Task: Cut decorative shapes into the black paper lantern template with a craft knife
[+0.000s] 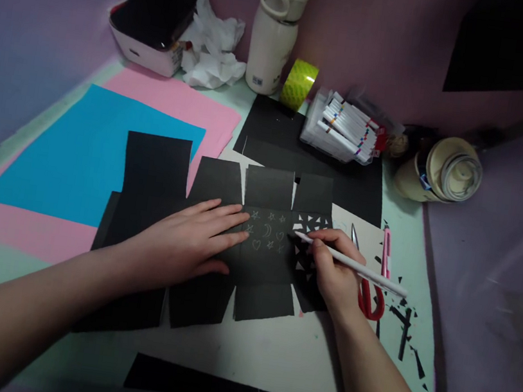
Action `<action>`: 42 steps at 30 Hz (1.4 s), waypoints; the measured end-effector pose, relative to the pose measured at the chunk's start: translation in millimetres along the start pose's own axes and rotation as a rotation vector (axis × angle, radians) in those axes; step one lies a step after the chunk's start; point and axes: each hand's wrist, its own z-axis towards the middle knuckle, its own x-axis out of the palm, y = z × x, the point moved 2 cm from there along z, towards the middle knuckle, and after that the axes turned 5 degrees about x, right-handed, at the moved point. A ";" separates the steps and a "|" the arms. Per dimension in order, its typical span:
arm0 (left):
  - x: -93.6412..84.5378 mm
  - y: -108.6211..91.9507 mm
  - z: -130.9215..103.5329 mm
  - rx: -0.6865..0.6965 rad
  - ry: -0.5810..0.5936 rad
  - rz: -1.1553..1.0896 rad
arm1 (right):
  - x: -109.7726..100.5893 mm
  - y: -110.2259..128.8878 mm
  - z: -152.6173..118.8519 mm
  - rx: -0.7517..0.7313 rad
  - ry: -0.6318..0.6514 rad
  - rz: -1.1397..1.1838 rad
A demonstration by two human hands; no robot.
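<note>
A flat black paper box template (257,296) with flaps lies in the middle of the table. One panel bears light outlines of stars, hearts and a moon; the panel to its right has several small cut-out shapes. My left hand (202,236) rests flat on the black paper with its fingers spread, left of the drawings. In my right hand (335,274) is a slim white pen (376,277), its tip near the right edge of the drawn panel. Red-handled scissors (375,303) lie partly hidden behind that hand.
Blue paper (67,156) and pink paper (169,92) lie at left. Behind stand a white bottle (269,51), yellow tape (299,84) and a marker box (344,126). At right are a pink cutter (386,252), black scraps (404,333) and a cup with tape rolls (410,178).
</note>
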 end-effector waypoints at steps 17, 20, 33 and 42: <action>0.8 0.1 -0.5 -0.016 0.029 -0.004 | 4.4 -6.4 4.9 -0.018 0.104 -0.094; 0.8 0.0 -0.6 -0.019 0.031 -0.005 | 5.4 -6.2 5.2 -0.019 0.101 -0.115; 2.4 1.4 -0.7 -0.024 0.029 -0.042 | 4.4 1.1 5.0 -0.035 0.150 -0.110; 0.3 -0.1 0.5 -0.027 0.006 -0.055 | 4.9 -4.9 3.3 -0.043 0.086 -0.142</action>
